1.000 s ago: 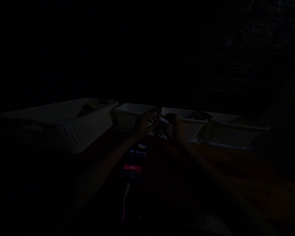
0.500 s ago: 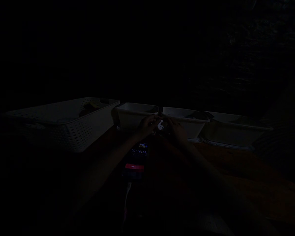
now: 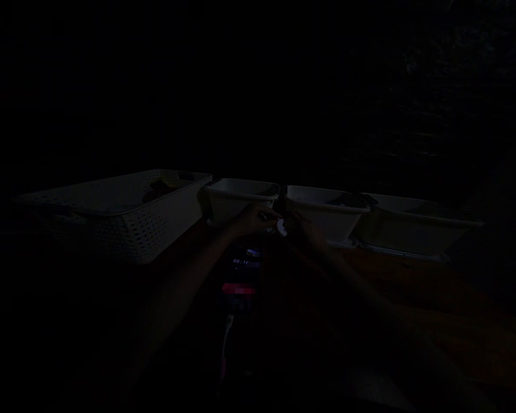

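Observation:
The picture is very dark. Between my two hands, in front of the middle tubs, is a small whitish piece with a curved outline; its kind I cannot make out. My left hand reaches in from the left, its fingers pinched at the piece's upper left edge. From the other side my right hand is closed on the piece, with its fingertips mostly lost in shadow. Just below the hands lies a phone with a lit timer and a red bar on its screen.
A white perforated basket stands at left with a yellowish and a brownish item inside. Beside it are three pale tubs: the left tub, the middle tub and the right tub. A white cable runs from the phone across the wooden table.
The whitish piece has turned between my fingers and now shows a smoother, curved face. My hands stay close together. The view has shifted slightly.

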`<state>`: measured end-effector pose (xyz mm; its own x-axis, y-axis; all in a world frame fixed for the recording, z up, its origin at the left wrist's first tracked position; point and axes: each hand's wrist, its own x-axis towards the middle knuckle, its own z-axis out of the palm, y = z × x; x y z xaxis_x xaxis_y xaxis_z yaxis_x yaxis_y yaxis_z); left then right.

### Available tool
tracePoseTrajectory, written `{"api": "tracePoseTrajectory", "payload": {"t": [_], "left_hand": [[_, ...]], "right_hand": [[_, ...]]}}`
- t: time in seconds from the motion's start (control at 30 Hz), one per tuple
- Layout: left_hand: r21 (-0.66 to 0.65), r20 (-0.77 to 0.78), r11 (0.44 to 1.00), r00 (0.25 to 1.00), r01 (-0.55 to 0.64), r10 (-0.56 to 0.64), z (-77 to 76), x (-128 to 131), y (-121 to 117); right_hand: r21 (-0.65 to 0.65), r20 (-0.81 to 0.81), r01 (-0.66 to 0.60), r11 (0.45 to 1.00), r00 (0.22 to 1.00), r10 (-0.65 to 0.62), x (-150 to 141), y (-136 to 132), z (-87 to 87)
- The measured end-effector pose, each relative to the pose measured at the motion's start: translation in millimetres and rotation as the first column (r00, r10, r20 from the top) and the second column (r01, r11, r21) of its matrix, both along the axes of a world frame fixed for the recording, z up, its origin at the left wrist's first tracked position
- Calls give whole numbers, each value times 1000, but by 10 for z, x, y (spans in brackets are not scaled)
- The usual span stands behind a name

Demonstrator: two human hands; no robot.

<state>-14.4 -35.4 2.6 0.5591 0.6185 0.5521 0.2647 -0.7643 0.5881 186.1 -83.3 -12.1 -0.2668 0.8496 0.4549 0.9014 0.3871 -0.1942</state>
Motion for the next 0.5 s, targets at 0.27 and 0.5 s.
{"api": "tracePoseTrajectory", "payload": {"t": [0.27,0.5], "left_hand": [[99,-117,994,992,-41,52,46,-32,-47],[117,-101,992,993,-55,67,28,-13,-51]], "right_hand": [[-11,-42,-95,995,995,94,-11,24,-41],[12,23,-52,999,998,51,0,32,-52]]}}
